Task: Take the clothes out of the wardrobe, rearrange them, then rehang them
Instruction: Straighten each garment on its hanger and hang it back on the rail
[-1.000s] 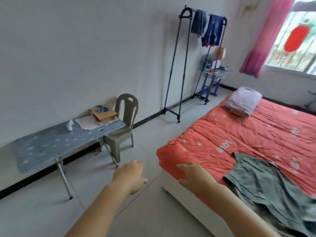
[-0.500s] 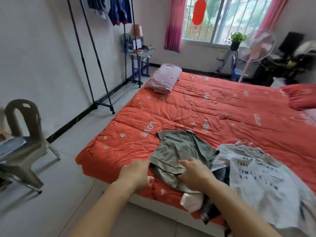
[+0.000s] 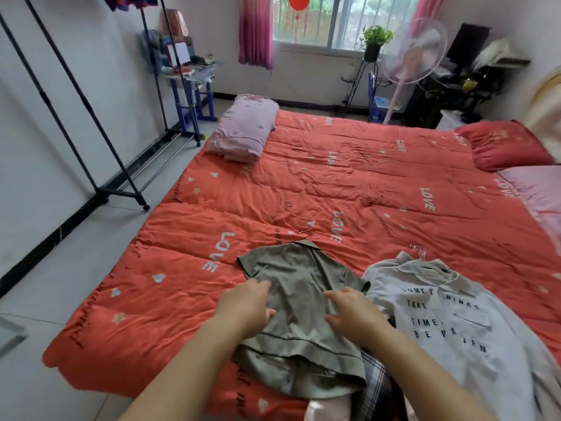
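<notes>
Both loosely open, left grip and right grip rest on the olive shirt spread on the bed.

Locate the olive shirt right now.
Head view, near edge of the red quilt: the olive shirt lies just left of the white printed shirt, with the left hand and right hand on it.

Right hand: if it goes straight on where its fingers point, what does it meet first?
Probably the green shirt: the right hand points forward-left over it, fingertips perhaps touching the cloth; depth is unclear.
</notes>
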Tool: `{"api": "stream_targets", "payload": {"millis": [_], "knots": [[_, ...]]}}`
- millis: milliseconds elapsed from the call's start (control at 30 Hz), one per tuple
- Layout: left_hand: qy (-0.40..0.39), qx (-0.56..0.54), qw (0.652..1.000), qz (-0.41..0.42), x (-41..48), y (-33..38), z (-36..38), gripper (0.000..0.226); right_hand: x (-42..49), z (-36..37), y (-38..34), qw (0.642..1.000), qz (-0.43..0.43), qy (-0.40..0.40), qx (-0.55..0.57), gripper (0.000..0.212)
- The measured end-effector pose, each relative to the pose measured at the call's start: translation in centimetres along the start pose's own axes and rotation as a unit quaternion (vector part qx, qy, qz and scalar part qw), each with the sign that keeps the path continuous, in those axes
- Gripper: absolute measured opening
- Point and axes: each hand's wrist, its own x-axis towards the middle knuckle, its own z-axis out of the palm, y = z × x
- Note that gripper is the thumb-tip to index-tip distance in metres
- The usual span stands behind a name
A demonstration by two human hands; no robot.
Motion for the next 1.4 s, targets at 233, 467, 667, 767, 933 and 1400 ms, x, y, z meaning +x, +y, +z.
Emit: {"api": "stream_targets", "payload": {"millis": [233,467,667,767,933,1400], "knots": [[-0.017,-0.014,1.000,0.007,9.2,0.2,-1.3,0.052,8.8,-1.7,3.0,1.000,0.000,-0.018,0.001,0.051],[-0.039,-0.034,0.998,-0.031,20.0,0.4,-0.2,0.049,21.8,-1.9,7.6,0.997,-0.024,-0.069,0.014,0.046],[-0.041,-0.055,0.996,-0.055,30.3,0.3,3.0,0.052,34.9,0.0,10.8,0.996,-0.042,-0.079,0.015,0.038],[-0.044,-0.062,0.995,-0.068,35.1,-0.1,5.5,0.055,40.8,1.9,11.9,0.996,-0.044,-0.075,0.028,0.038],[-0.053,-0.064,0.994,-0.076,40.3,-0.8,10.5,0.053,49.4,6.1,13.6,0.996,-0.044,-0.066,0.042,0.046],[-0.081,-0.059,0.992,-0.071,39.4,-3.2,17.1,0.051,56.0,9.5,14.3,0.994,-0.031,0.037,0.103,0.034]]}}
